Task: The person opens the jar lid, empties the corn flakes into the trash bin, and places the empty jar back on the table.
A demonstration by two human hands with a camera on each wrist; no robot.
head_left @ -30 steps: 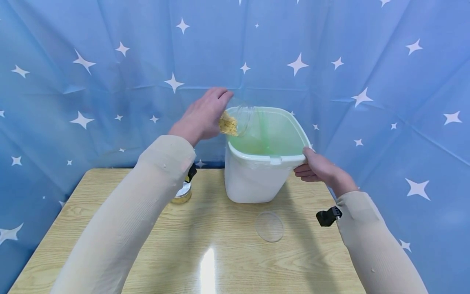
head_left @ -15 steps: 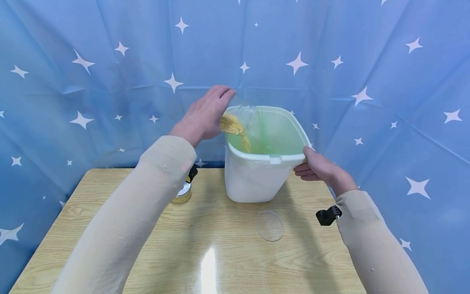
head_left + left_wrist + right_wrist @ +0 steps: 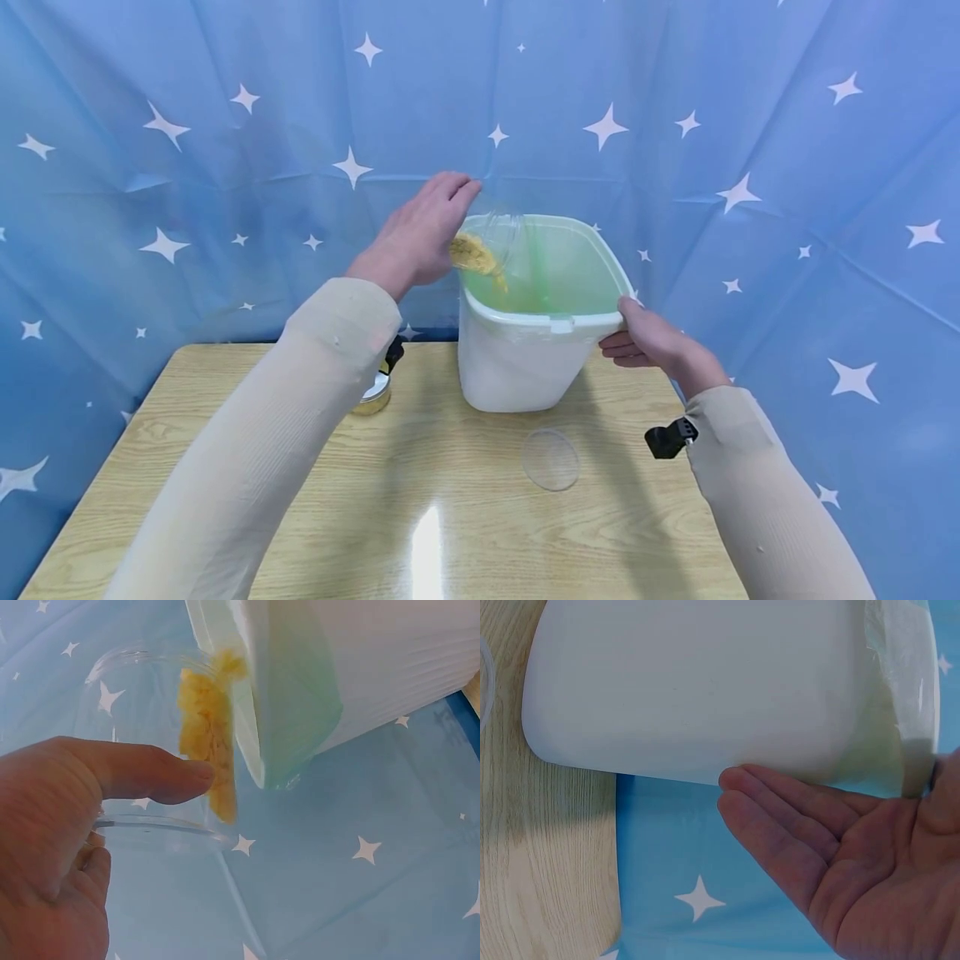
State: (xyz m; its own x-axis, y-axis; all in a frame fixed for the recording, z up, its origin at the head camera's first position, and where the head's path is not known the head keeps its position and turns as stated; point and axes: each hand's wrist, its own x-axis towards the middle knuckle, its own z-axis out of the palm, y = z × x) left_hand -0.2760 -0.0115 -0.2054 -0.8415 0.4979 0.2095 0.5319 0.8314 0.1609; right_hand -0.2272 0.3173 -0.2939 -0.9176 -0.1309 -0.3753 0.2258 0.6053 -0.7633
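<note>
My left hand [image 3: 420,233] grips a clear jar [image 3: 506,227] tipped on its side at the left rim of a white trash bin [image 3: 517,367]. Yellow crumbly stuff [image 3: 472,252] lies along the jar's lower side and spills from its mouth into the bin. In the left wrist view, the thumb stretches along the jar [image 3: 161,821] beside the yellow crumbs [image 3: 206,735]. A pale green bag [image 3: 581,271] lines the bin. My right hand [image 3: 663,342] holds the bin's right rim, thumb at the edge and fingers against the outer wall [image 3: 705,705].
On the wooden table [image 3: 450,517], a clear round lid [image 3: 551,460] lies in front of the bin. A small jar with a silvery lid [image 3: 372,393] stands left, partly hidden by my left sleeve. A blue star-patterned curtain [image 3: 262,142] hangs behind.
A second ago the crumbs sat inside the jar; then a clump slid out into the bin, and now a thinner trickle falls. Both hands have stayed almost still.
</note>
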